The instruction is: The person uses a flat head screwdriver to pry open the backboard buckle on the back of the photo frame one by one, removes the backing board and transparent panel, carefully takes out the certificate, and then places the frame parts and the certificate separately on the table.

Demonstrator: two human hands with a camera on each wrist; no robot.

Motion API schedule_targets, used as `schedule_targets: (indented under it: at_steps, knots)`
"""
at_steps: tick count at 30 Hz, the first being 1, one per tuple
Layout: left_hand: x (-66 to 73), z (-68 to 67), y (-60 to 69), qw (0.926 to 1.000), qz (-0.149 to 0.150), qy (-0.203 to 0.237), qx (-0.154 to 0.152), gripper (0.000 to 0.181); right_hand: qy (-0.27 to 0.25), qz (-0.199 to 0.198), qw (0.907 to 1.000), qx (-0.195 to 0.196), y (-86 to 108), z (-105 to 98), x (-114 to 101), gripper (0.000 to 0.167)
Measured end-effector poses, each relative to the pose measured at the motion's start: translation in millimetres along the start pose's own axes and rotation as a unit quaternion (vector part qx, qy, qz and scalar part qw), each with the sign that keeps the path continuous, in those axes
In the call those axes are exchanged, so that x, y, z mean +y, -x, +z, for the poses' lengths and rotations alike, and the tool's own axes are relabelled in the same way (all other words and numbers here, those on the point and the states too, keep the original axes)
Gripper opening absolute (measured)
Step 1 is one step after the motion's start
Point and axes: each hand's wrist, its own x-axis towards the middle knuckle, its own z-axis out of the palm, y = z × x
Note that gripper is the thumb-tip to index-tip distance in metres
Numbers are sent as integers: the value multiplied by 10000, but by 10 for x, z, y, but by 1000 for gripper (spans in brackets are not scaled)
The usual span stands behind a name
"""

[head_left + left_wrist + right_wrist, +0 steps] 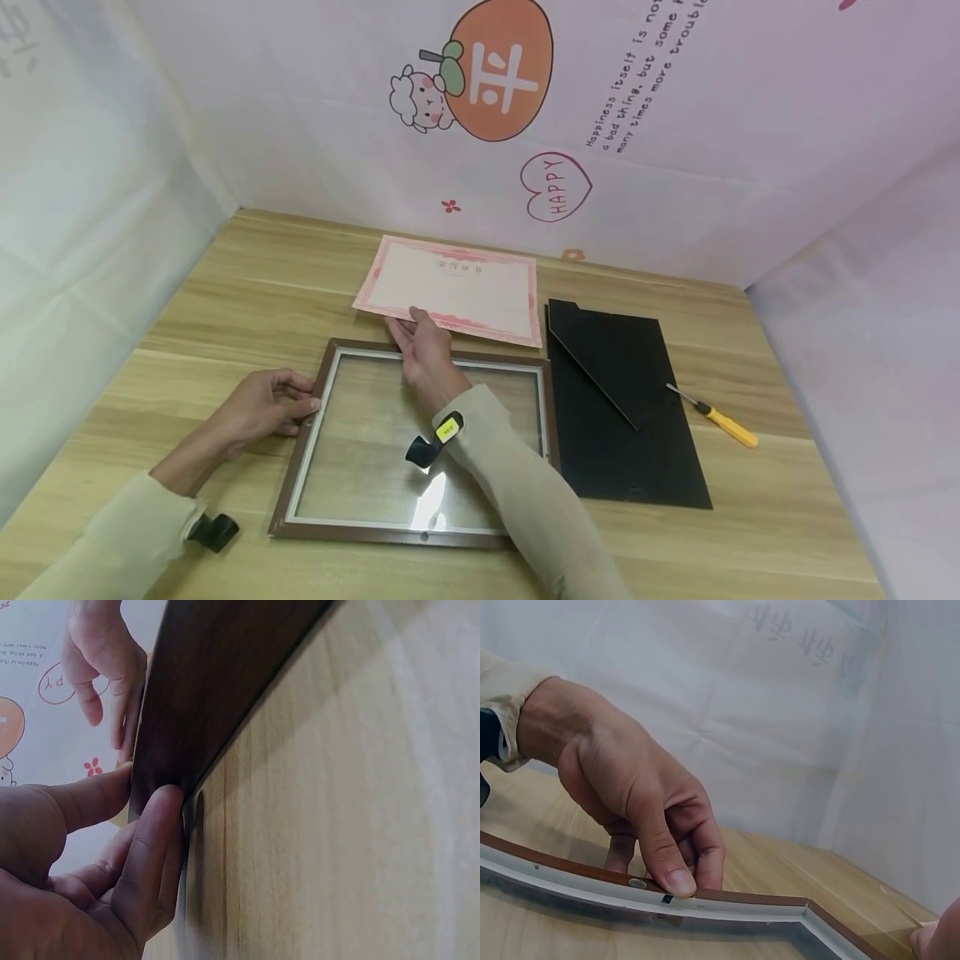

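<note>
A brown picture frame (pixel 296 483) with a clear pane lies flat on the wooden table in the head view. My left hand (pixel 272 404) grips its left side, thumb against the rim; the left wrist view shows fingers (pixel 154 855) at the frame's outer edge. My right hand (pixel 427 350) reaches across the pane to the frame's far edge. Its outstretched fingertips meet the near edge of a pink-bordered certificate sheet (pixel 457 292); whether any finger is beneath the sheet cannot be seen. In the right wrist view, only part of the right hand (pixel 939 934) shows at the lower right.
Right of the frame lies a black backing board (pixel 630 408) with a folding stand. A screwdriver (pixel 727 423) with a yellow handle lies beside it, its tip at the board's edge. Printed white cloth (pixel 337 150) hangs behind the wooden table (pixel 225 308) and at both sides.
</note>
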Motion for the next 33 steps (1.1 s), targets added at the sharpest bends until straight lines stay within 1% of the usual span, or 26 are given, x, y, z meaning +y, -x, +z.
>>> schedule_targets:
  at_steps: [8, 12, 18, 24, 28, 33]
  knots:
    - [8, 7, -4, 10000, -31, -3, 17, 42, 222, 191, 9995, -83, 64, -3, -65, 45]
    - [-3, 5, -6, 10000, -54, 8, 9, 43, 213, 254, 9993, -160, 93, -18, -96, 46]
    - [-9, 1, -6, 10000, -89, 8, -9, 44, 262, 398, 9982, -359, 130, -30, -120, 44]
    - [2, 5, -5, 10000, -90, -9, 3, 43, 385, 441, 9969, -521, 164, -36, -140, 48]
    - [5, 3, -3, 10000, -86, -7, 3, 43, 377, 435, 9971, -497, 163, -62, -153, 52]
    - [11, 7, 0, 10000, -95, -4, 26, 42, 252, 579, 9963, -577, 194, -106, -173, 55]
